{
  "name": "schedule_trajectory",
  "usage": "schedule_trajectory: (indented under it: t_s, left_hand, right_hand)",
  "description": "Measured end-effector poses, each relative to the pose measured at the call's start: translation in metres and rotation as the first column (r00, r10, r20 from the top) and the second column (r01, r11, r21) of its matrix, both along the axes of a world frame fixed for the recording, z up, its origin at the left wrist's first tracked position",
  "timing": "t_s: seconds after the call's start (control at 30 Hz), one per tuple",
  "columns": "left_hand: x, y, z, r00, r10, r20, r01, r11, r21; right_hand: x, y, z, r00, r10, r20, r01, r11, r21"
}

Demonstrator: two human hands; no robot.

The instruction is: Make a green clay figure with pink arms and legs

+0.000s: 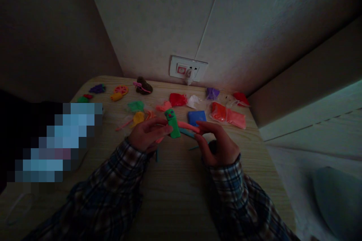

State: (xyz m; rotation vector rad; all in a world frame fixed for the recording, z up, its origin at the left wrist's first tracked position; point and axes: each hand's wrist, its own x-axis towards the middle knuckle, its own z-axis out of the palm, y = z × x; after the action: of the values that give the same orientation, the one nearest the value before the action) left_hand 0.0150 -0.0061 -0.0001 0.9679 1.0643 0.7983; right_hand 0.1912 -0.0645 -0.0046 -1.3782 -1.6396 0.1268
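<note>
Between thumb and fingers, my left hand (pixel 149 133) grips a green clay figure (pixel 174 127), upright with a small face at its top. A pink clay strip (pixel 188 126) runs from beside the figure to my right hand (pixel 217 143), whose thumb and index finger pinch its far end. Just below the strip lies a pale blue clay piece (pixel 187 132); I cannot tell whether it is held too. A blue clay block (pixel 197 118) rests on the table behind my right fingers. Under my right palm a dark round thing (pixel 212 146) is partly hidden.
Bags of red clay (pixel 178 100), orange clay (pixel 218 112) and purple clay (pixel 212 93) lie along the back of the wooden table (pixel 175 195). Finished-looking shapes, including a brown clay piece (pixel 143 85), stand back left. A wall socket (pixel 188 69) holds a plug. A pixelated patch (pixel 62 139) covers the left.
</note>
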Motion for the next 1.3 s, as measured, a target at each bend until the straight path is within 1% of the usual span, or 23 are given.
schedule_trajectory:
  t_s: [0.07, 0.17, 0.23, 0.3, 0.37, 0.43, 0.57, 0.67, 0.73, 0.9, 1.07, 1.13, 1.2, 1.3]
  left_hand:
    - [0.001, -0.001, 0.001, 0.998, -0.001, 0.055, 0.003, 1.000, -0.023]
    - [0.003, -0.003, 0.002, 0.995, 0.057, 0.085, -0.058, 0.998, 0.008]
    - [0.003, -0.004, 0.002, 0.994, 0.090, 0.068, -0.093, 0.995, 0.042]
    - [0.003, -0.004, 0.003, 0.993, 0.112, 0.027, -0.114, 0.988, 0.109]
    - [0.003, -0.004, 0.003, 0.993, 0.119, -0.005, -0.116, 0.975, 0.190]
    - [0.003, -0.005, 0.004, 0.994, 0.106, -0.028, -0.096, 0.964, 0.246]
    - [0.005, -0.011, 0.005, 0.995, 0.068, -0.078, -0.044, 0.959, 0.279]
    - [0.006, -0.012, 0.006, 0.993, 0.035, -0.114, -0.001, 0.958, 0.286]
    - [0.005, -0.011, 0.006, 0.992, 0.026, -0.123, 0.011, 0.958, 0.287]
    - [0.001, -0.005, 0.006, 0.998, 0.033, -0.061, -0.015, 0.962, 0.274]
    - [-0.002, -0.004, 0.001, 0.984, 0.036, -0.172, 0.011, 0.964, 0.266]
    - [-0.001, -0.004, 0.000, 0.983, 0.046, -0.180, -0.002, 0.970, 0.241]
    - [0.000, -0.004, -0.001, 0.985, 0.070, -0.157, -0.035, 0.976, 0.214]
    - [0.002, -0.005, 0.000, 0.995, 0.074, -0.060, -0.066, 0.989, 0.132]
  right_hand:
    - [0.000, 0.000, 0.000, 1.000, -0.011, -0.005, 0.011, 1.000, -0.013]
    - [0.001, 0.000, -0.002, 0.999, -0.024, -0.034, 0.023, 1.000, -0.015]
    - [0.001, 0.001, -0.003, 0.998, -0.018, -0.053, 0.017, 1.000, -0.023]
    - [0.001, 0.002, -0.005, 0.997, 0.002, -0.079, -0.006, 0.999, -0.046]
    - [0.001, 0.004, -0.007, 0.990, 0.052, -0.134, -0.063, 0.995, -0.081]
    - [0.001, 0.006, -0.010, 0.969, 0.118, -0.219, -0.148, 0.981, -0.125]
    - [0.001, 0.009, -0.016, 0.902, 0.194, -0.385, -0.301, 0.923, -0.241]
    - [0.001, 0.012, -0.019, 0.873, 0.231, -0.429, -0.369, 0.888, -0.273]
    - [0.003, 0.013, -0.020, 0.868, 0.229, -0.440, -0.369, 0.891, -0.266]
    - [0.006, 0.016, -0.020, 0.869, 0.168, -0.466, -0.306, 0.922, -0.239]
    - [0.003, 0.015, -0.016, 0.884, 0.135, -0.448, -0.263, 0.935, -0.237]
    - [0.002, 0.014, -0.015, 0.886, 0.124, -0.446, -0.250, 0.939, -0.235]
    - [0.001, 0.014, -0.014, 0.888, 0.115, -0.446, -0.238, 0.943, -0.231]
    - [0.002, 0.014, -0.014, 0.886, 0.106, -0.452, -0.230, 0.946, -0.228]
